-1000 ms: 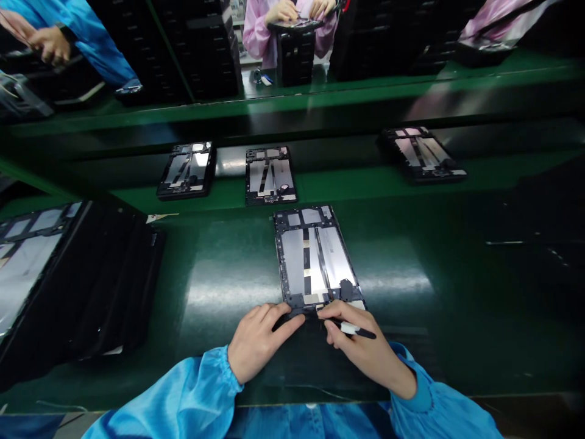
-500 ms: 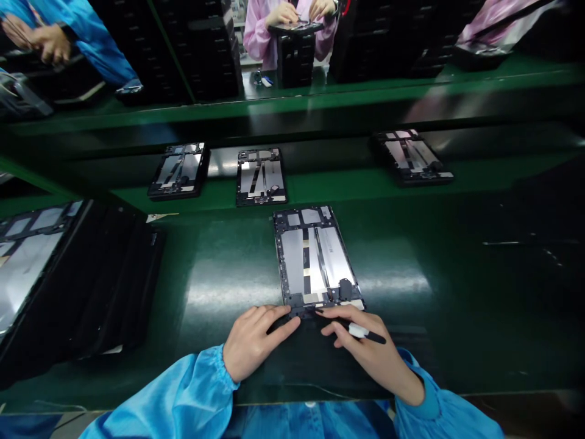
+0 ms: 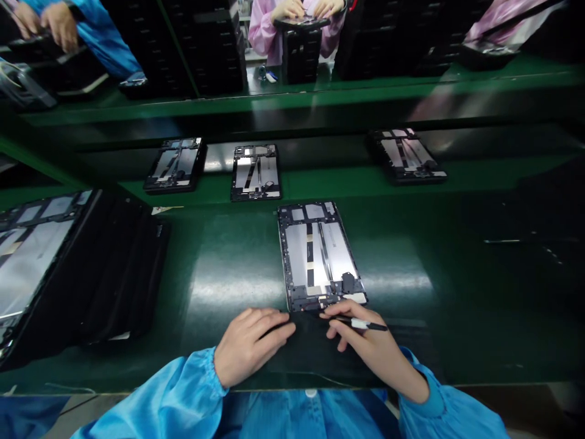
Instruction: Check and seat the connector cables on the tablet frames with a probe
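An opened tablet [image 3: 317,256] with silver plates and dark cables lies on the green bench in front of me. My left hand [image 3: 249,346] rests flat on a dark mat just below the tablet's near left corner, fingers stretched forward. My right hand [image 3: 365,347] sits at the near right corner, its fingers closed around a thin black pen-like tool [image 3: 365,325] with a white band, which lies level, its tip at the tablet's bottom edge.
Three more opened tablets [image 3: 256,172] lie on the belt behind. A stack of black trays [image 3: 95,268] with a tablet on top stands at the left. Beyond the shelf, other people's hands [image 3: 304,9] work over black stacks.
The tablets on the belt have shifted left. My left hand has drawn back slightly from the tablet's edge, and my right hand has turned the tool more level.
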The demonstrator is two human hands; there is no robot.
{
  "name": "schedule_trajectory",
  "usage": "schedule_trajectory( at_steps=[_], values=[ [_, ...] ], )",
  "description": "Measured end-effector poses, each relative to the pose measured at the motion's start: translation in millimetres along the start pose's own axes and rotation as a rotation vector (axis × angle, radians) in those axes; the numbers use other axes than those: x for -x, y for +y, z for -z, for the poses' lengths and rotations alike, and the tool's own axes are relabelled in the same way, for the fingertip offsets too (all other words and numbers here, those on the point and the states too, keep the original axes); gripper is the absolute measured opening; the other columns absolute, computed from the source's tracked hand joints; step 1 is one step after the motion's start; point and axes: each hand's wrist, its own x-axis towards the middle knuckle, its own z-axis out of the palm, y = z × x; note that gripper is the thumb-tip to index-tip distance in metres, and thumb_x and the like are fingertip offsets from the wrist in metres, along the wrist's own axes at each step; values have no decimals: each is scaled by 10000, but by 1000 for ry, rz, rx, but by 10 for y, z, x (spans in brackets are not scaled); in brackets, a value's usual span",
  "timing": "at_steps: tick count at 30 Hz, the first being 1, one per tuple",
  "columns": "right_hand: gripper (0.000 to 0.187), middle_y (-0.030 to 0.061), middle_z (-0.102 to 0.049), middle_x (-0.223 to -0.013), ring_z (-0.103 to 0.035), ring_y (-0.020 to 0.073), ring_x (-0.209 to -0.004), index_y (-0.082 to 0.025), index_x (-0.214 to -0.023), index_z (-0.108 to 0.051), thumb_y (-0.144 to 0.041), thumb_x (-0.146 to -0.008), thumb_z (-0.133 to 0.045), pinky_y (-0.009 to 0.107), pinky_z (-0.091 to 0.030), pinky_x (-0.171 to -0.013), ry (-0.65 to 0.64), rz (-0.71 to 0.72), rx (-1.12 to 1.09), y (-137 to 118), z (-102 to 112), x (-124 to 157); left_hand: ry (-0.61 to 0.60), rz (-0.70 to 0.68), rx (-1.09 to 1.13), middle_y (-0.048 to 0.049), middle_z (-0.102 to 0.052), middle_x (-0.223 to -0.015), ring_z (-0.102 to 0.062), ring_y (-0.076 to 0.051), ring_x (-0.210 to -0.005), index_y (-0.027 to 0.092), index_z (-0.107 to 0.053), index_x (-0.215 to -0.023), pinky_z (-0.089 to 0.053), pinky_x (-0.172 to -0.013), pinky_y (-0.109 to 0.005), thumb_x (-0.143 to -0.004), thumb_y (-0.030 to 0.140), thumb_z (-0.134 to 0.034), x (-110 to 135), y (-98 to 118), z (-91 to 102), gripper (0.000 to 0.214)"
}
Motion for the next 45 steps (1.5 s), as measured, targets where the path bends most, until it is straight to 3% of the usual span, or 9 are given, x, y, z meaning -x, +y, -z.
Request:
schedule_trajectory(
  at_steps=[3,5,9,13,17,21,26,31,45],
  values=[
    [284,12,-662,-688,-610,105,-522,-170,-898,-640,-445,-901,-571,206,-535,-486,-69,-74,10,90,-113,59,-102,-94,42,-35,-649,-1192,-564,-202,-1076,236,-645,-1148,-449,-828,-317,-982,267,-521,137,75,24,210],
    [243,5,-649,-678,-616,116,-556,-179,-878,-628,-413,-909,-566,207,-514,-503,-109,-52,117,112,-182,73,-156,-123,28,-23,-632,-1227,-551,-204,-1089,260,-646,-1155,-430,-838,-323,-977,295,-532,198,107,1,214],
    [181,-7,-623,-661,-581,127,-529,-196,-835,-587,-366,-898,-586,230,-444,-495,-60,50,338,75,-254,37,-176,-114,-2,-31,-615,-1236,-534,-198,-1105,279,-638,-1175,-406,-861,-315,-957,294,-570,226,117,-54,229],
    [168,-16,-622,-641,-562,131,-506,-202,-812,-589,-347,-896,-588,247,-423,-513,-56,85,398,53,-311,18,-175,-106,-14,-32,-612,-1218,-531,-193,-1108,289,-639,-1168,-400,-860,-305,-944,280,-591,213,115,-65,229],
    [213,-9,-611,-645,-584,136,-556,-193,-769,-602,-356,-905,-572,247,-449,-543,-30,86,313,90,-307,41,-173,-99,-5,-35,-613,-1220,-533,-203,-1096,289,-640,-1166,-405,-857,-316,-945,274,-590,219,135,-54,227],
    [279,0,-618,-699,-631,128,-597,-188,-762,-562,-435,-891,-562,241,-530,-575,-8,17,50,-25,-79,-76,-183,-82,49,-47,-617,-1217,-542,-208,-1077,268,-636,-1172,-432,-829,-315,-958,252,-555,154,129,-9,229],
    [244,-7,-636,-680,-708,155,-630,-188,-810,-518,-409,-838,-618,199,-521,-474,-121,-69,-4,-328,200,-485,-4,-8,35,-67,-669,-1080,-590,-180,-934,192,-642,-1127,-463,-755,-290,-978,231,-530,-98,15,1,190],
    [211,-33,-618,-581,-723,170,-618,-185,-810,-506,-363,-816,-619,178,-513,-442,-242,-132,4,-380,181,-758,94,-13,-54,-47,-691,-1040,-602,-164,-924,176,-649,-1078,-475,-771,-284,-961,175,-556,-216,-89,-91,149],
    [259,-40,-598,-576,-728,178,-643,-192,-792,-511,-411,-813,-648,201,-541,-471,-257,-175,25,-399,160,-764,116,-10,-45,-51,-701,-1021,-610,-166,-906,148,-637,-1098,-465,-738,-281,-961,152,-551,-204,-110,-143,163]
  ],
)
